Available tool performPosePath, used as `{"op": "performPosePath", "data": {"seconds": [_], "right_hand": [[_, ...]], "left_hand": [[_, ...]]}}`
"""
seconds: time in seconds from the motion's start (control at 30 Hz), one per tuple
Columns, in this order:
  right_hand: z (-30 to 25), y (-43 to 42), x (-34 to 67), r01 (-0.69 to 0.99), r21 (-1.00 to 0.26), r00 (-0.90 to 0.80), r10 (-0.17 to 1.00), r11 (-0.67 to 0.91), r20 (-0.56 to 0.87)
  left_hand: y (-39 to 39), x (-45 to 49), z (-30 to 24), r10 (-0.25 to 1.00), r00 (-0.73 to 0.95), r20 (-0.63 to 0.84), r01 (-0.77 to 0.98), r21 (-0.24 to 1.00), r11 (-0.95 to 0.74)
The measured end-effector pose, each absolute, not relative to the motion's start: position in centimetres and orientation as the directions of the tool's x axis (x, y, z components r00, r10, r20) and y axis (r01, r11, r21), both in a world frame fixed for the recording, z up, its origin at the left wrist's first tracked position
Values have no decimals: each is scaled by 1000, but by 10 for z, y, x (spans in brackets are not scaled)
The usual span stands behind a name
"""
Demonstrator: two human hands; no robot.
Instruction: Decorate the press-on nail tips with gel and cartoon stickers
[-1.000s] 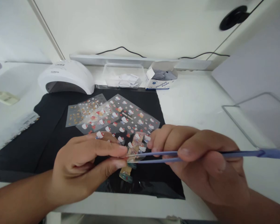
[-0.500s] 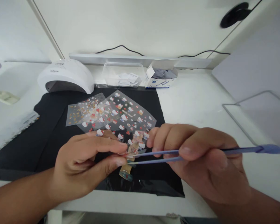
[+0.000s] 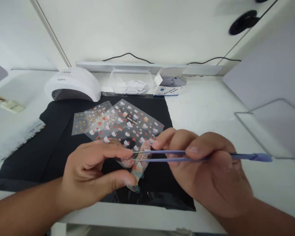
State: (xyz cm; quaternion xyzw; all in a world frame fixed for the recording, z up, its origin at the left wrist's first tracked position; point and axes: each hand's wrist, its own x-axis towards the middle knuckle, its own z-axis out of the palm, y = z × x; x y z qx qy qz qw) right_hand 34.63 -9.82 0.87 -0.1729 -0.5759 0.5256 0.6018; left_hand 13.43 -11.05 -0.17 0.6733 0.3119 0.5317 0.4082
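My right hand (image 3: 206,164) grips purple tweezers (image 3: 167,156), its fingers wrapped round the shafts. The tweezer tips are slightly apart and reach my left fingertips. Clear sticker sheets (image 3: 130,124) printed with white cat figures and red motifs lie overlapping in front. My left hand (image 3: 93,170) pinches the near part of a sheet, with fingers showing through the film behind it and the thumb in front. Index finger and thumb tips are apart. Below the thumb shows a small teal and tan item (image 3: 134,188), too hidden to name. Whether the tweezers hold a sticker cannot be told.
A black mat (image 3: 56,141) covers part of the white table. Behind it stand a white dome-shaped lamp (image 3: 73,80), a clear tray (image 3: 130,83) with white packets and an alcohol pads box (image 3: 169,85). A small bottle (image 3: 12,105) lies left; a wire frame (image 3: 255,134) is right.
My left thumb has moved down, away from the index finger. The tweezers have shifted left and up, and more of the sheet shows between my hands. The view has tilted slightly.
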Motion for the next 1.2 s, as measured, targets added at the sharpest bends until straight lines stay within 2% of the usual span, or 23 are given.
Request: {"op": "performPosePath", "data": {"seconds": [0.13, 0.27, 0.37, 0.5, 0.57, 0.67, 0.8, 0.93, 1.07, 1.2], "right_hand": [[16, -99, 349, -400, -832, -211, 845, 384, 491], [23, -89, 360, -333, -872, -320, 827, 359, 462], [26, -72, 372, -373, -824, -254, 807, 426, 533], [26, -60, 378, -298, -806, -98, 824, 511, 558], [27, -61, 376, -266, -792, -81, 806, 550, 586], [27, -70, 371, -254, -774, -140, 770, 580, 623], [27, -86, 366, -241, -774, -261, 729, 585, 633], [25, -98, 366, -176, -836, -398, 739, 519, 543], [21, -101, 367, -204, -828, -491, 678, 521, 548], [18, -102, 364, -221, -791, -505, 627, 570, 593]], "left_hand": [[-106, 131, 0, 805, 312, 505, -110, 860, -498], [-104, 130, 0, 820, 303, 485, -157, 874, -459], [-105, 132, 1, 845, 262, 466, -156, 884, -440], [-105, 132, 2, 880, 250, 403, -117, 915, -386], [-105, 130, 0, 894, 299, 335, -128, 942, -310], [-103, 127, -5, 873, 413, 261, -172, 963, -206], [-99, 127, -7, 839, 474, 267, -216, 959, -183], [-98, 130, -3, 870, 399, 289, -283, 942, -183], [-101, 135, 2, 910, 309, 278, -282, 940, -192], [-105, 137, 3, 930, 194, 313, -244, 933, -264]]}}
